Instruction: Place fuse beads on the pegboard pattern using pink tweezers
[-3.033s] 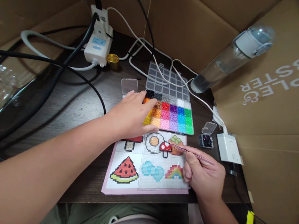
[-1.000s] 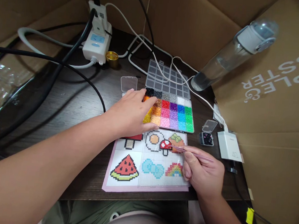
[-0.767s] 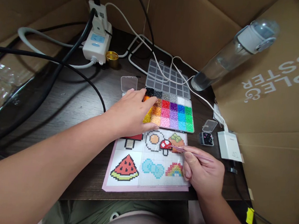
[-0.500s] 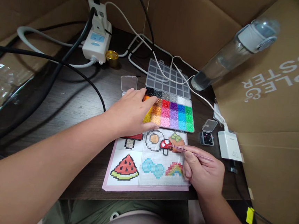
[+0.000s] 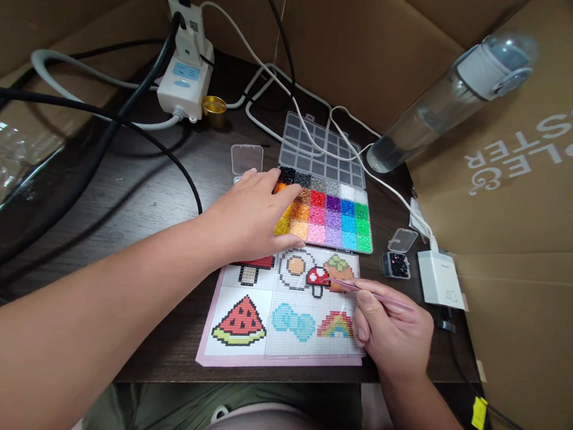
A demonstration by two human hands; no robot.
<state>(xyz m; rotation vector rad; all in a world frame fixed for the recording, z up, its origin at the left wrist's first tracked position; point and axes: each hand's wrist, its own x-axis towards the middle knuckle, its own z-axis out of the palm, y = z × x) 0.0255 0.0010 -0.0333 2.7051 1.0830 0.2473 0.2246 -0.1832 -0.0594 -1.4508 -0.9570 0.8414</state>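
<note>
My right hand (image 5: 393, 328) pinches a pair of pink tweezers (image 5: 382, 297), whose tips reach a small red-and-white mushroom of fuse beads (image 5: 317, 276). The mushroom lies on a clear pegboard (image 5: 292, 349), over a printed pattern sheet (image 5: 212, 350) with a watermelon, bow, rainbow and other pictures. Whether a bead is between the tips is too small to tell. My left hand (image 5: 253, 215) rests with fingers spread over the left side of the bead box (image 5: 334, 212), covering part of its compartments. Beads of many colours fill the box, and its clear lid (image 5: 322, 148) is folded back.
A small box of dark beads (image 5: 396, 265) stands right of the bead box, beside a white charger (image 5: 438, 280). Behind are a water bottle (image 5: 441, 108), a gold cup (image 5: 214, 111) and a power strip (image 5: 184, 89). Cables cross the desk; cardboard walls enclose it.
My right hand and the tweezers have shifted very slightly to the right, with the tips still at the mushroom. My left hand has stayed in place.
</note>
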